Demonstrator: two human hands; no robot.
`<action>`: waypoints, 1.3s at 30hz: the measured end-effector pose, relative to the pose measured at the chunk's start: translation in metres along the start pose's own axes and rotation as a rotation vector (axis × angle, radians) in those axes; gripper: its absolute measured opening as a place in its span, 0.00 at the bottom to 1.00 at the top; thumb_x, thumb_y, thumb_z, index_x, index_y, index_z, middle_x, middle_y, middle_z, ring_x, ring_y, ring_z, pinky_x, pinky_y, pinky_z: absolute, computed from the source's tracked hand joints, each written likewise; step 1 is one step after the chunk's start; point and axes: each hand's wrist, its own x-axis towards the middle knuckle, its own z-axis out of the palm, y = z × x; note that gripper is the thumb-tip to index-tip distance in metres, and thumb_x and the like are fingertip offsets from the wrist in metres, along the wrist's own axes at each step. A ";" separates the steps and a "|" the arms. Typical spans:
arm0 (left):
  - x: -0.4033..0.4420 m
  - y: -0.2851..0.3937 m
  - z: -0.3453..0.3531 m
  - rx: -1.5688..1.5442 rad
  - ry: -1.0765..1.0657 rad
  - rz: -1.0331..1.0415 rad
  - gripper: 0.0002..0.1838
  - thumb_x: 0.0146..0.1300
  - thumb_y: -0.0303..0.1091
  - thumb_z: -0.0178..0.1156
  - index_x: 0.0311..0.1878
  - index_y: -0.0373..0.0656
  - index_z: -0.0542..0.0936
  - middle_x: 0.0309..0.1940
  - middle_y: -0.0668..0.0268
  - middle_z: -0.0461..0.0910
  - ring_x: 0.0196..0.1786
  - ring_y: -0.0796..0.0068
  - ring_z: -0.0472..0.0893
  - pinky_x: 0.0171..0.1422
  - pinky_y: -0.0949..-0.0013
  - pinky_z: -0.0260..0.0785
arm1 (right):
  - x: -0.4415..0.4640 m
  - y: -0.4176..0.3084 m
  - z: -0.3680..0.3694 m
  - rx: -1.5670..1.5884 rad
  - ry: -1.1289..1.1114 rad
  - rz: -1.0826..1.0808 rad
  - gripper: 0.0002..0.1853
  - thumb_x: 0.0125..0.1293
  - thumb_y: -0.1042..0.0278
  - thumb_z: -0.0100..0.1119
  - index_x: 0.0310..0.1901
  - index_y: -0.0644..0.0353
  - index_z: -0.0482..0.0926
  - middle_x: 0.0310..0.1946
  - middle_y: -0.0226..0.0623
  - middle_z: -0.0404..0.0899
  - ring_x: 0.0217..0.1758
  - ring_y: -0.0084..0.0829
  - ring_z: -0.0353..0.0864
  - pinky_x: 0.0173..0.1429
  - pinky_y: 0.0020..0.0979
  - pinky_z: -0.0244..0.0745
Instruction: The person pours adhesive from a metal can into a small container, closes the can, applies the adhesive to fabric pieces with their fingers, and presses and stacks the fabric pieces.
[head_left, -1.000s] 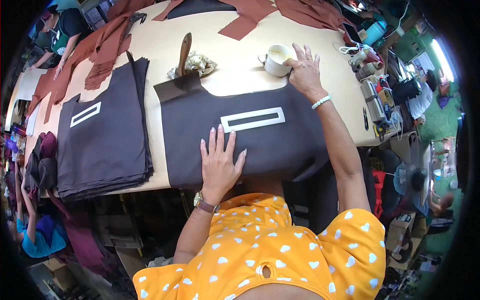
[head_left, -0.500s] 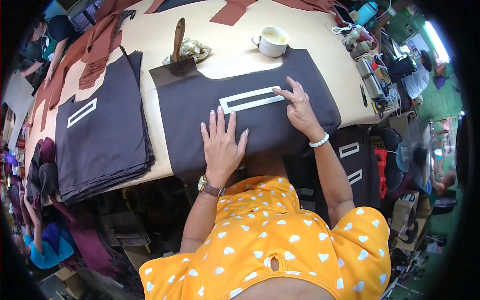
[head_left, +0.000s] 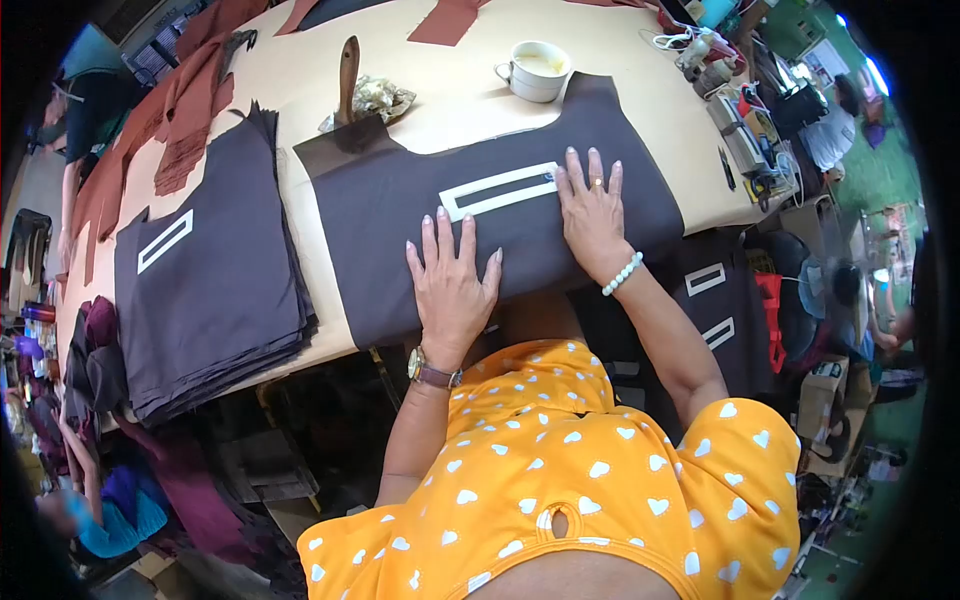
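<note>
A dark fabric piece (head_left: 380, 220) lies on the pale table, its front part hanging over the edge. On it sits a white rectangular frame (head_left: 500, 192) with a long slot. My left hand (head_left: 450, 285) rests flat on the fabric, fingers spread, fingertips by the frame's lower left corner. My right hand (head_left: 594, 215) lies with fingers apart at the frame's right end, its index fingertip touching or very near it. Neither hand holds anything. Behind the fabric stand a white cup (head_left: 537, 75) with pale contents and a wooden-handled tool (head_left: 347, 80) beside a crumpled lump (head_left: 380, 98).
A stack of dark fabric pieces (head_left: 215, 260) with a white frame on top lies at the left. Reddish-brown cloth (head_left: 190, 120) is behind it. Tools and small boxes (head_left: 745, 130) line the right edge. Other people are at the far left and right.
My right hand has gone from the cup down to the frame's right end, and its fingers now lie flatter. My left hand has stayed on the fabric. The view has shifted slightly.
</note>
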 end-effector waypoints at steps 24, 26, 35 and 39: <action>-0.018 -0.079 -0.033 0.060 0.096 -0.199 0.27 0.59 0.45 0.58 0.58 0.37 0.72 0.62 0.49 0.66 0.66 0.52 0.62 0.68 0.51 0.51 | 0.013 -0.002 -0.007 -0.129 -0.161 -0.142 0.30 0.66 0.64 0.43 0.70 0.46 0.51 0.72 0.37 0.46 0.73 0.48 0.45 0.72 0.55 0.35; -0.019 -0.076 -0.031 0.097 0.112 -0.200 0.27 0.59 0.45 0.58 0.57 0.37 0.72 0.62 0.49 0.66 0.66 0.53 0.63 0.68 0.52 0.52 | 0.013 -0.010 -0.010 -0.111 -0.152 -0.156 0.30 0.66 0.64 0.43 0.70 0.46 0.52 0.71 0.37 0.47 0.73 0.48 0.46 0.72 0.55 0.35; -0.021 -0.080 -0.026 0.086 0.152 -0.165 0.27 0.59 0.45 0.57 0.57 0.36 0.72 0.61 0.49 0.66 0.66 0.54 0.62 0.68 0.50 0.51 | 0.017 -0.058 -0.024 -0.054 -0.077 -0.244 0.30 0.65 0.64 0.43 0.69 0.49 0.53 0.71 0.38 0.48 0.73 0.48 0.46 0.72 0.57 0.35; -0.021 -0.079 -0.027 0.100 0.149 -0.171 0.27 0.60 0.45 0.57 0.57 0.37 0.72 0.61 0.49 0.66 0.66 0.54 0.63 0.68 0.51 0.51 | 0.021 -0.072 -0.025 -0.026 -0.064 -0.267 0.30 0.65 0.63 0.43 0.69 0.51 0.53 0.71 0.38 0.48 0.73 0.49 0.46 0.71 0.58 0.35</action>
